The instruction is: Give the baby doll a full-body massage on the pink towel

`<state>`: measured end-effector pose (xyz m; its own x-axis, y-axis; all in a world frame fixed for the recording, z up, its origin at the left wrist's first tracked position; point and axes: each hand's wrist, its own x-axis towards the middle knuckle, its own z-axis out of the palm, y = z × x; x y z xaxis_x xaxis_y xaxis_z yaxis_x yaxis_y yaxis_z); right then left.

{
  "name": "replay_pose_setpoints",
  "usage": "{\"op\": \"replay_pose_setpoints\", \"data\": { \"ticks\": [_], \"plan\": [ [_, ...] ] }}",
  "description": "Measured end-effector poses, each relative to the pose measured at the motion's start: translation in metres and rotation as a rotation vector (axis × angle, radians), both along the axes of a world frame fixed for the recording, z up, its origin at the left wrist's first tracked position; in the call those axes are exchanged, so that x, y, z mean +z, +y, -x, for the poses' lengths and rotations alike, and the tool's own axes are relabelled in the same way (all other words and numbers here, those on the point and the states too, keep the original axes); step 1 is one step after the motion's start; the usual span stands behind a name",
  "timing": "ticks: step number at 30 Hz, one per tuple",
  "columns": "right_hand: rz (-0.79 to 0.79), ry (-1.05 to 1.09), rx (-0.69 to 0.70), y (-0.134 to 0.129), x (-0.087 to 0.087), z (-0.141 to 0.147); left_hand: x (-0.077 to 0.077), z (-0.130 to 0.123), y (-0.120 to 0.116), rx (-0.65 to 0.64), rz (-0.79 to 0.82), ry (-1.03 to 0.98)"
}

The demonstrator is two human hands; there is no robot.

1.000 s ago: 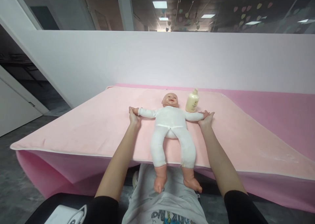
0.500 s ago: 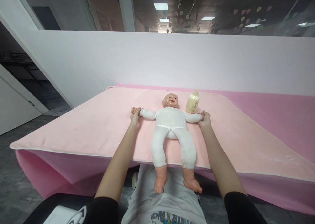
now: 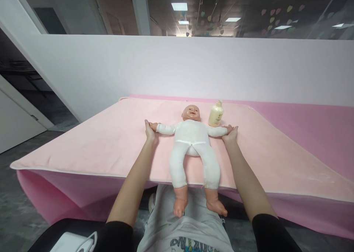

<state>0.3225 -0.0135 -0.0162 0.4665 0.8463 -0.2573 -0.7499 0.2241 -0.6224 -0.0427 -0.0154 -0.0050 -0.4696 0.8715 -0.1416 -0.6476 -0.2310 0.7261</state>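
Half open in the head view, with left hand (image 3: 151, 132) at nine o'clock and right hand (image 3: 231, 137) at three, loosely supporting the outstretched arms of the doll (image 3: 191, 131). Laid face-up between them on pink cloth (image 3: 96, 141), head toward twelve.

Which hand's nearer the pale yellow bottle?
Right. The right hand is just to the bottle's right and nearer the camera, at one hand of the baby doll. The left hand is well left of the bottle, across the doll's body.
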Motion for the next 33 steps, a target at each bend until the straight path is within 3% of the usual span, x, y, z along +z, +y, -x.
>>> {"op": "replay_pose_setpoints", "data": {
  "ticks": [9, 22, 28, 33],
  "plan": [
    [-0.101, 0.107, -0.089, -0.0042, 0.0018, 0.0017, 0.0010, 0.0026, 0.0047, -0.030, 0.040, -0.080],
    [0.014, 0.025, 0.044, -0.0037, 0.0052, 0.0021, -0.0052, -0.0001, 0.0052, -0.009, -0.014, 0.025],
    [0.043, 0.063, 0.017, -0.0051, 0.0078, 0.0030, -0.0013, 0.0015, 0.0037, -0.003, -0.070, -0.089],
    [-0.088, 0.123, -0.057, -0.0043, 0.0042, 0.0021, 0.0020, 0.0018, 0.0022, -0.009, -0.034, -0.120]
  ]
}}
